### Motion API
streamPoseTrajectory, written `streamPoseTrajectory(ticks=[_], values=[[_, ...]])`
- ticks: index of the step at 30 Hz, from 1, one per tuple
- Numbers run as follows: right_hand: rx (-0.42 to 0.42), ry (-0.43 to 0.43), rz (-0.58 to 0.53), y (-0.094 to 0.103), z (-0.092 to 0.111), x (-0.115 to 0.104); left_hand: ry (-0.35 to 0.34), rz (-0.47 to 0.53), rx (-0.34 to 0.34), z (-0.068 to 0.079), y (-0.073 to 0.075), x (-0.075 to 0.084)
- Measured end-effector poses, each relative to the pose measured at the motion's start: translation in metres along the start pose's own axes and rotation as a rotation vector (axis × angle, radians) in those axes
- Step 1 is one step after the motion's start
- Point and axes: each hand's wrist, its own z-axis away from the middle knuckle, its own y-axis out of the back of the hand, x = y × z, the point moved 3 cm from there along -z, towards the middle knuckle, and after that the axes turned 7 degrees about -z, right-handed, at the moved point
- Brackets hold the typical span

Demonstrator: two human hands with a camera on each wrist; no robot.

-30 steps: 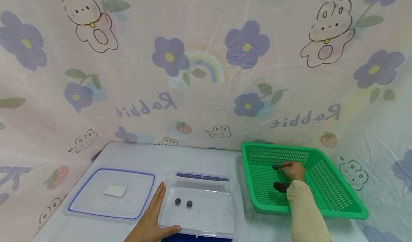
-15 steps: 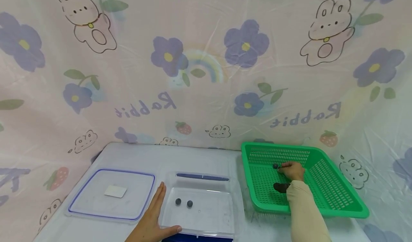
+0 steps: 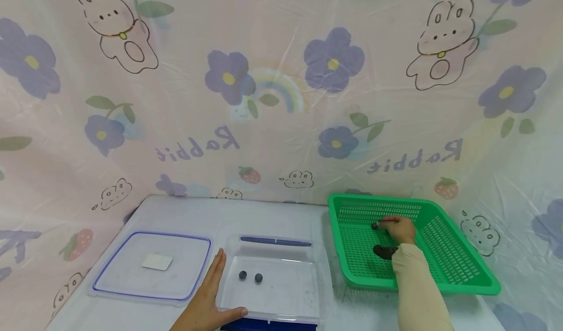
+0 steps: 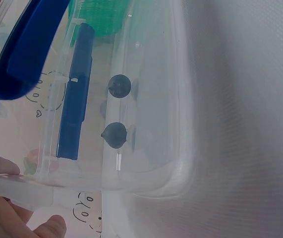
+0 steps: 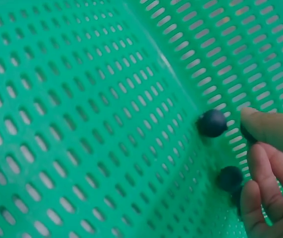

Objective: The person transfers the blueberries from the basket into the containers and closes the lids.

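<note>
In the head view my left hand (image 3: pixel 204 297) lies along the left side of a clear plastic box (image 3: pixel 292 301), fingers straight, thumb at its front rim. Inside that box sit two blueberries, a left blueberry (image 3: pixel 243 275) and a right blueberry (image 3: pixel 258 277); the left wrist view shows them through the wall. My right hand (image 3: pixel 400 229) reaches into a green basket (image 3: pixel 470 287). Seen from the right wrist, its thumb and finger pinch a mostly hidden blueberry (image 5: pixel 248 134). Beside the fingertips lie another blueberry (image 5: pixel 213 123) and a lower blueberry (image 5: pixel 229 178).
Left of the box a clear lid (image 3: pixel 127 265) with a blue seal lies on the white table (image 3: pixel 189 213), a white card (image 3: pixel 157 261) showing on it. Blue clips (image 3: pixel 276 241) stand out at the box's back and front. A patterned curtain (image 3: pixel 272 140) hangs behind.
My right hand's fingertips have shifted slightly, now right at the blueberry by the basket's back wall. The left hand and the box's two blueberries stay as they were.
</note>
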Motion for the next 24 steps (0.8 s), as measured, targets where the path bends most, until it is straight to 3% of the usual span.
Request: streamPoseTrajectory(ticks=[10,17,24], values=[[0.022,0.009,-0.080,0.009,-0.004,-0.009,-0.013,0.009,0.015,0.001,0.000,-0.001],[0.095,-0.033,-0.161,0.011,-0.002,-0.022,-0.041,0.009,0.026,0.000,-0.001,-0.001],[0.107,0.012,-0.208,0.019,-0.005,-0.023,-0.037,0.013,0.018,0.000,-0.001,-0.001]])
